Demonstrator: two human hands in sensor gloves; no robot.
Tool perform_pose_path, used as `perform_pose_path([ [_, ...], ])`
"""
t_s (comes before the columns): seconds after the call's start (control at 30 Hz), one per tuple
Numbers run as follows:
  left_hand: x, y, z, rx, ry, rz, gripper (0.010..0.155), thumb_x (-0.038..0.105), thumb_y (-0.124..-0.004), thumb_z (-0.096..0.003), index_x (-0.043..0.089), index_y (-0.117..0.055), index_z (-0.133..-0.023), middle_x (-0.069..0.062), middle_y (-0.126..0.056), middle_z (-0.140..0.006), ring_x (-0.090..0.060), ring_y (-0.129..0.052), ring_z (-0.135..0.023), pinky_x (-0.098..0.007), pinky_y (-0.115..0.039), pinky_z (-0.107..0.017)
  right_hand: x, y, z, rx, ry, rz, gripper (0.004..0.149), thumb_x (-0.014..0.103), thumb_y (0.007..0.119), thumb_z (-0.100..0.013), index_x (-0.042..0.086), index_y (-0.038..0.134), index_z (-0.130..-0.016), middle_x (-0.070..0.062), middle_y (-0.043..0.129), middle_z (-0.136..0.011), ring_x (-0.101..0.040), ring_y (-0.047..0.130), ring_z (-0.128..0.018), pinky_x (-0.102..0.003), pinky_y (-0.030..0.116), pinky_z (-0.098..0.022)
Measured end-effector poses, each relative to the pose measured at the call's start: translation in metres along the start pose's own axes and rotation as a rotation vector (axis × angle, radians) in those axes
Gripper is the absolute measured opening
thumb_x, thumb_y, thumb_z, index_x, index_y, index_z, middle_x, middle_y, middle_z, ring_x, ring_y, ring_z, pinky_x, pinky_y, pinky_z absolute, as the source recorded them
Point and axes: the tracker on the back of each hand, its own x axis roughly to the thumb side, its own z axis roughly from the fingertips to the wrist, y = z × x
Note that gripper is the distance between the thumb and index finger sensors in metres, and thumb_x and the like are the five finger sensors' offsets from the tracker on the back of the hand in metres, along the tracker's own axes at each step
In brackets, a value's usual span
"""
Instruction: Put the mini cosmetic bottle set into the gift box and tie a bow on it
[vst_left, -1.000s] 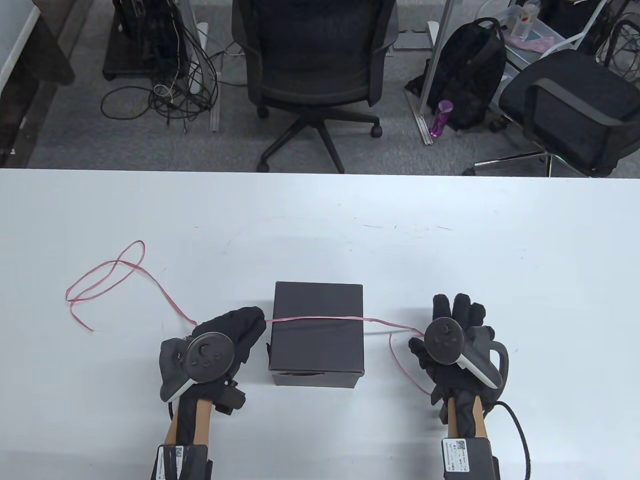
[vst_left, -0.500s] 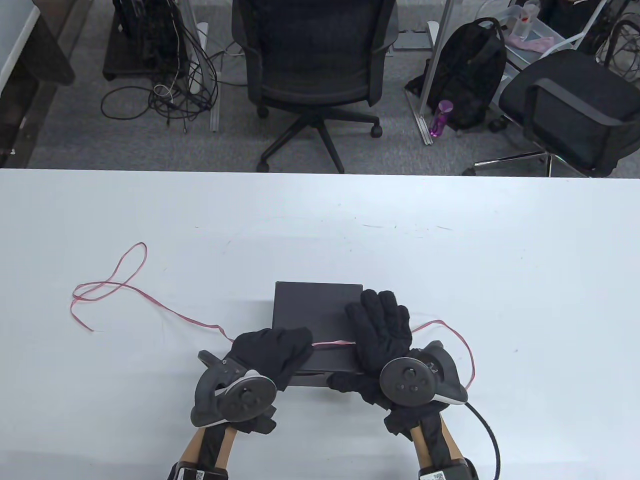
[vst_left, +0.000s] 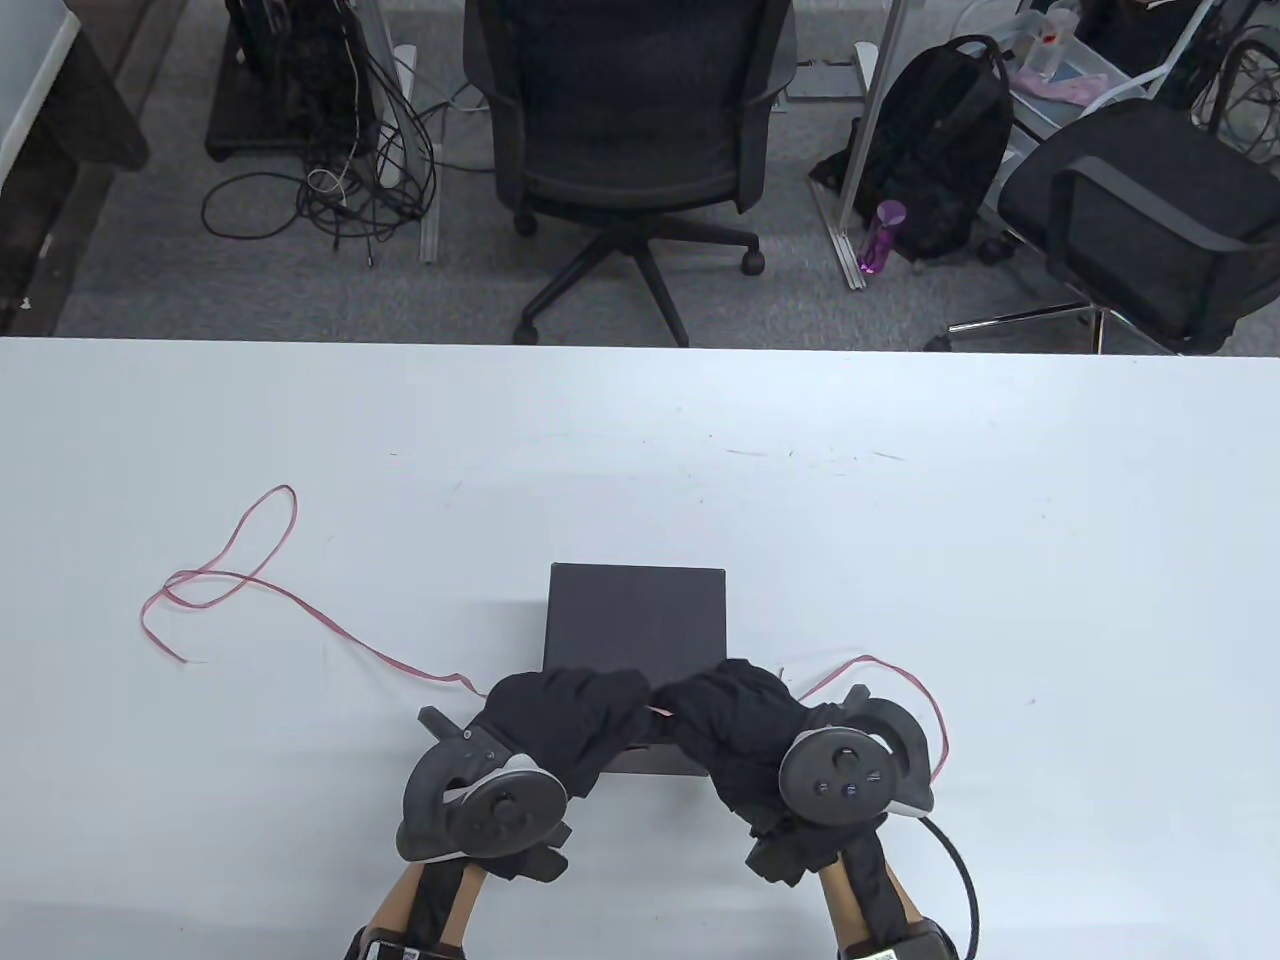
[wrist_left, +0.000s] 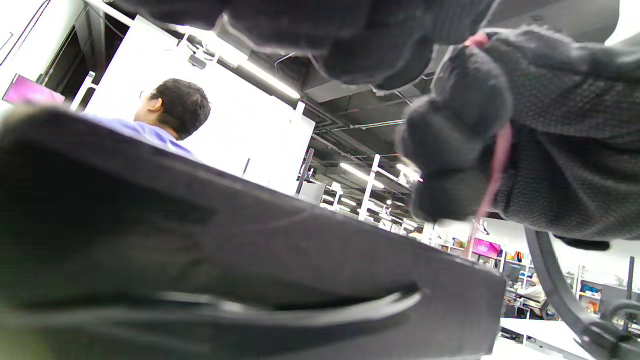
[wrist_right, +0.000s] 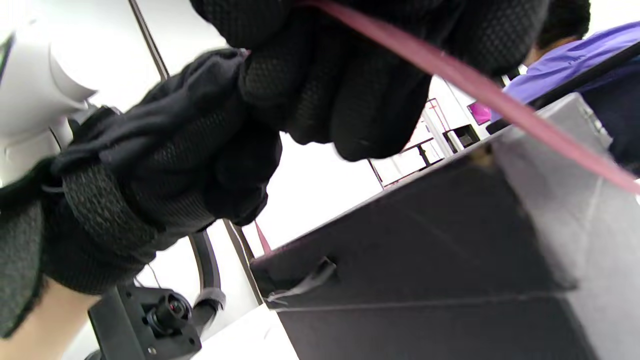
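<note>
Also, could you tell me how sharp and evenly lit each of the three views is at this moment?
Table view: sharp and evenly lit, with soft shadows beside the gift box. Left wrist view: the box is close and blurred, the ceiling lights glare, and the ribbon is fairly clear. Right wrist view: the right hand is slightly soft against an overexposed white background.

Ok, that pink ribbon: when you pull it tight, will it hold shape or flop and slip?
Likely floppy: the ribbon lies in loose curls on the table. Probably slippery too, being thin and smooth between the right hand and left hand. The gift box may shift.
</note>
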Motion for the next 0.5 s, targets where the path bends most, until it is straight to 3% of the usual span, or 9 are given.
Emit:
perform_pose_path([
  [0.07, -0.003, 0.001, 0.0, -0.005, 0.008, 0.021, 0.043, 0.051, -0.064, -0.0543, 0.03, -0.082, -0.087, 0.016, -0.091, -0.057, -0.005, -0.092, -0.027, -0.03, -0.086, -0.03, -0.003, -0.004, 0.002, -0.028, 0.022, -0.013, 0.037, 0.029, 0.06, -0.058, 0.009, 0.079, -0.083, -0.014, 0.096, -0.067, -0.017, 0.097, -0.036, -0.05, 0.083, -0.045],
  [0.13, -0.006, 0.001, -0.001, -0.028, 0.012, 0.028, 0.043, 0.052, -0.064, -0.0541, 0.031, -0.082, -0.087, 0.016, -0.092, -0.057, -0.005, -0.092, -0.027, -0.03, -0.086, -0.03, -0.008, -0.011, 0.006, -0.069, 0.067, -0.036, 0.037, 0.029, 0.061, -0.058, 0.009, 0.08, -0.083, -0.008, 0.094, -0.051, -0.01, 0.09, -0.021, -0.042, 0.086, -0.034],
  [0.23, -0.012, 0.002, -0.002, -0.081, 0.029, -0.004, 0.043, 0.052, -0.066, -0.0534, 0.031, -0.082, -0.087, 0.016, -0.092, -0.056, -0.005, -0.091, -0.027, -0.03, -0.086, -0.03, -0.016, -0.022, 0.011, -0.12, 0.14, 0.046, 0.037, 0.029, 0.062, -0.058, 0.008, 0.08, -0.083, -0.004, 0.092, -0.042, -0.009, 0.086, -0.015, -0.038, 0.086, -0.024],
  [0.37, -0.035, 0.006, 0.0, -0.118, 0.121, -0.11, 0.043, 0.052, -0.066, -0.0532, 0.031, -0.082, -0.087, 0.017, -0.091, -0.056, -0.005, -0.091, -0.027, -0.03, -0.086, -0.03, -0.036, -0.045, 0.026, -0.238, 0.321, 0.336, 0.038, 0.03, 0.061, -0.058, 0.009, 0.08, -0.083, -0.002, 0.092, -0.04, -0.007, 0.085, -0.014, -0.034, 0.086, -0.017],
  [0.5, -0.064, 0.011, 0.005, -0.128, 0.219, -0.031, 0.043, 0.052, -0.067, -0.0531, 0.031, -0.082, -0.087, 0.016, -0.091, -0.055, -0.005, -0.09, -0.027, -0.03, -0.086, -0.03, -0.067, -0.059, 0.045, -0.279, 0.499, 0.443, 0.038, 0.03, 0.062, -0.058, 0.009, 0.081, -0.083, -0.002, 0.092, -0.039, -0.008, 0.085, -0.013, -0.033, 0.085, -0.016],
])
